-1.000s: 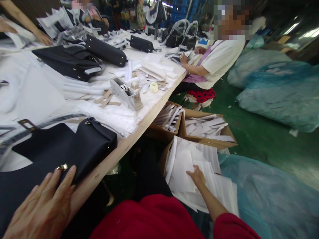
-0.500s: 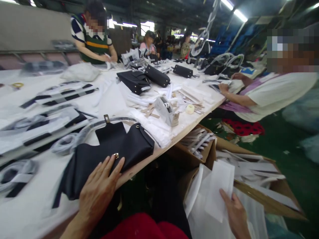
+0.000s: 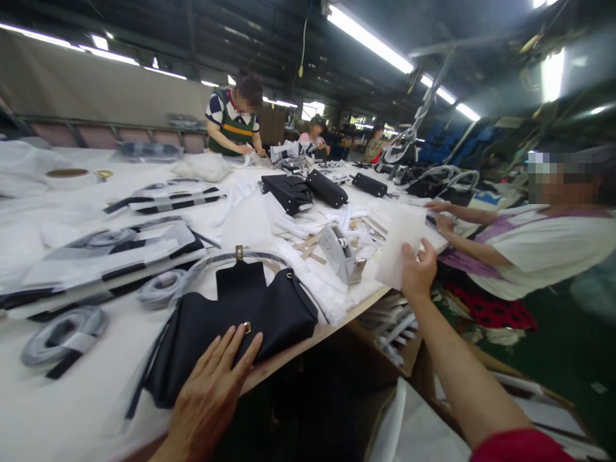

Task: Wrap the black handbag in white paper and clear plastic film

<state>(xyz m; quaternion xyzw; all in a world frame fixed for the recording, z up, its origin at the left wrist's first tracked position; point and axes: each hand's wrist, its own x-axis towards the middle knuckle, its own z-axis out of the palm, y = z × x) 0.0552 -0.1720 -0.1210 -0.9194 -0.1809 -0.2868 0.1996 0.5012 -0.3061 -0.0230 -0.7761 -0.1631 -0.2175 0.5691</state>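
A black handbag (image 3: 212, 321) lies on the white table near its front edge, its flap folded back and a gold clasp showing. My left hand (image 3: 212, 378) rests flat on the bag just below the clasp, fingers stretched out. My right hand (image 3: 419, 266) is raised over the table edge at the right, pinching a white foam sheet (image 3: 397, 247) between thumb and fingers. A grey tape dispenser (image 3: 339, 250) stands left of that sheet. The bag's handle, wrapped in clear plastic, arches behind it.
Wrapped straps (image 3: 62, 340) and plastic-covered bag parts (image 3: 110, 256) lie at the left. Several black bags (image 3: 286, 192) stand farther back. Cardboard boxes (image 3: 414, 346) with white material sit below the table at the right. A co-worker (image 3: 539, 250) works close by at the right; others are beyond.
My right hand has lifted the white foam sheet from over the box up to table height. My left hand stays on the handbag. The camera view has tilted upward.
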